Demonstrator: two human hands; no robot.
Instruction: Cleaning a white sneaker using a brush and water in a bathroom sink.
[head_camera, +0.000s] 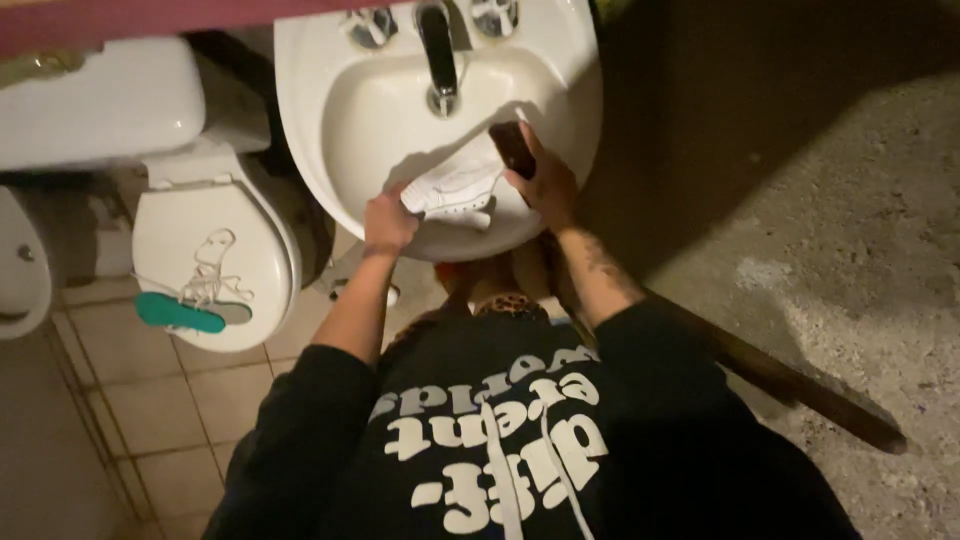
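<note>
So the person stands bent over a white sink (330, 150), working on a white sneaker (455, 190) that lies on its side against the near wall of the basin. The left hand (388, 222) grips the shoe at its heel end, fingers curled shut around it, pinning it to the rim. The right hand (545, 180) sits just past the toe end, fingers wrapped tight on a dark brown brush (512, 148) (or it may be a bar of some sort, I cannot tell in this light) that rests on the upper edge of the shoe.

Beyond both hands, at the far side of the basin, hangs a dark faucet (438, 50); I see no water coming out of it. Well off to the left of the left hand a toilet (215, 250) has its lid down, and on the lid lie loose white laces (210, 275) and a teal insole (180, 313), so the shoe has been stripped for cleaning.

By my reckoning this is the scrubbing stage, with the shoe held firm and the brush laid on. The next stroke would call for steady pressure from the right hand along the side panel while the left keeps the heel from sliding down the slick porcelain.
</note>
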